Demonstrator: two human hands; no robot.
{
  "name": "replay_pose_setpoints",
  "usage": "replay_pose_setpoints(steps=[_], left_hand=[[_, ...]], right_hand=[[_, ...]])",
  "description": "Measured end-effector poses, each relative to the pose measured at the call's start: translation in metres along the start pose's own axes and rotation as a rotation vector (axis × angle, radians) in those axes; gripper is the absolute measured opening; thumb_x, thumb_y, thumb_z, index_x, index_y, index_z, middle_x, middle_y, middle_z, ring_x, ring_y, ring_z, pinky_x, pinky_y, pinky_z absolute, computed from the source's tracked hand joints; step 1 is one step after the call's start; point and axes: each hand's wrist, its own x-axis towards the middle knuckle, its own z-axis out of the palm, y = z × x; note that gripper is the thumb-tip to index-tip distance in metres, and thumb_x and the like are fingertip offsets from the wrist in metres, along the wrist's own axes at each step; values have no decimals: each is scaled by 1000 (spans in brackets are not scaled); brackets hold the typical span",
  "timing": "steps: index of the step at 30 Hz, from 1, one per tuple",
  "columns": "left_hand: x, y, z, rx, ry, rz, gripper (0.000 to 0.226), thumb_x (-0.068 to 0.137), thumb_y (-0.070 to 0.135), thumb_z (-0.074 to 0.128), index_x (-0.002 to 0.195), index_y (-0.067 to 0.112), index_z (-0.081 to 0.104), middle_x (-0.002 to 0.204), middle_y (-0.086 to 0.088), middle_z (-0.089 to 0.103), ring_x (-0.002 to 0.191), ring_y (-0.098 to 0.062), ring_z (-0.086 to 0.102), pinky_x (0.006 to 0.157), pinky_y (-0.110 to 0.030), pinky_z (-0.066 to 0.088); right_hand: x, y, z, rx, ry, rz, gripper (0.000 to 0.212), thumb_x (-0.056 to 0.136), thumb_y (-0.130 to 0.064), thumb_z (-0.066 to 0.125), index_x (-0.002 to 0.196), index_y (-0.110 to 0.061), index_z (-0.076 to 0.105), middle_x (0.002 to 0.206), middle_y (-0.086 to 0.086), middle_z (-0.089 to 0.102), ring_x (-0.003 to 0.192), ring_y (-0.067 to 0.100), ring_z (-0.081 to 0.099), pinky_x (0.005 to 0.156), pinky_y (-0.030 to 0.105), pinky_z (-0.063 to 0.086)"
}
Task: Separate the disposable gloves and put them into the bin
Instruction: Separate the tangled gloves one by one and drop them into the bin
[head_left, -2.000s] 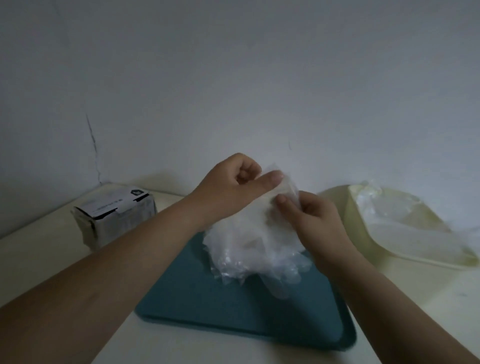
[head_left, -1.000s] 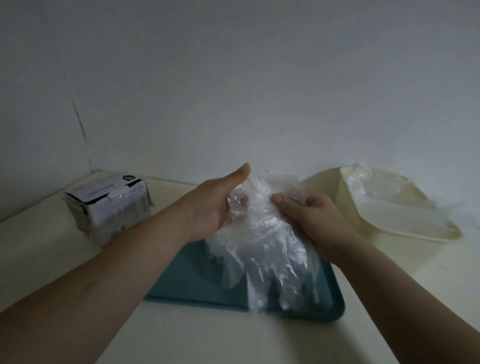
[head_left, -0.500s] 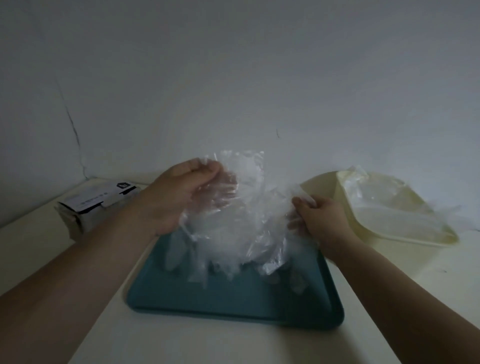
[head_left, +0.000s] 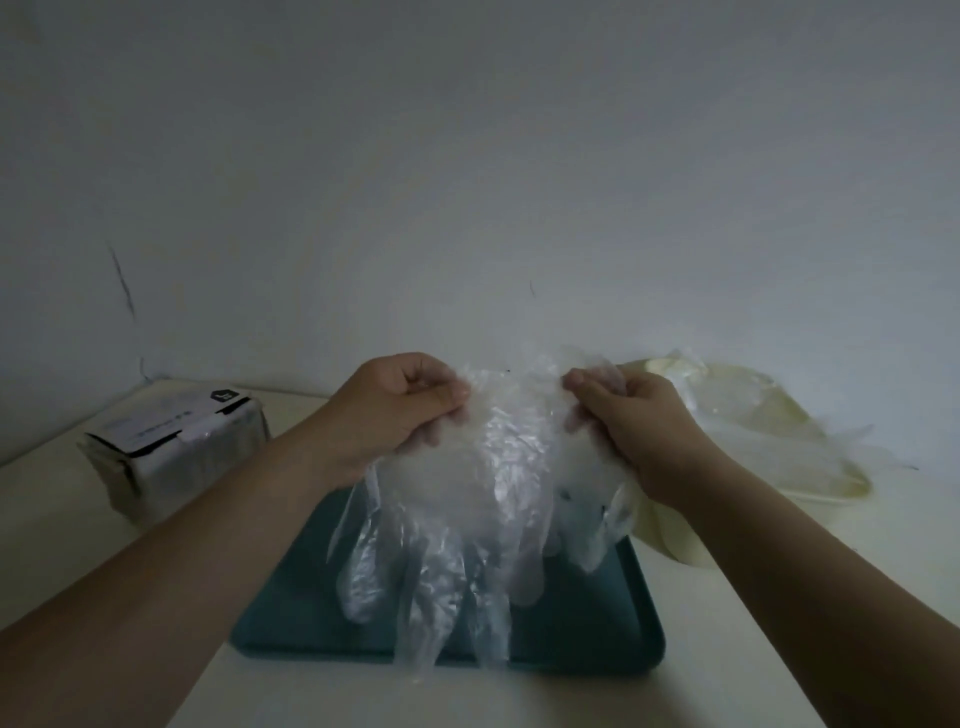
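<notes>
Gloves (head_left: 467, 499) hang lengthwise, tips down; left hand (head_left: 395, 410), right hand (head_left: 634, 431) fingers pinch cuffs, seemingly several layers.

box (head_left: 176, 447) print too blurred to read, tray (head_left: 582, 623) centre hidden behind gloves (head_left: 467, 519)

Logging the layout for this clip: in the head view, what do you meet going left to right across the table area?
Box → left hand → gloves held over the tray → right hand → bin.
</notes>
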Motion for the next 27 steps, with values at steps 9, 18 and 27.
replay_pose_setpoints(steps=[9, 18, 27], left_hand=[[17, 27, 53, -22, -170, 49, 10, 100, 23, 68, 98, 14, 71, 75, -3, 74, 43, -9, 41, 40, -19, 35], [46, 85, 125, -261, -337, 112, 13, 104, 20, 59, 96, 10, 63, 55, 5, 60, 40, -6, 36, 41, -18, 36], [113, 65, 177, -174, -170, 26, 11, 98, 28, 74, 103, 19, 74, 83, -2, 80, 73, -25, 52, 63, -30, 36]], right_hand=[[42, -34, -87, -354, 126, -22, 27, 102, -31, 65, 94, -7, 72, 72, 13, 73, 39, 15, 48, 37, 21, 36], [79, 9, -152, -904, 297, 125, 14, 100, -15, 54, 101, -8, 65, 106, 10, 68, 105, 35, 65, 90, 38, 53], [93, 5, -172, -903, 253, -173, 28, 100, -22, 59, 124, -11, 69, 120, 12, 66, 114, 31, 62, 88, 37, 53]])
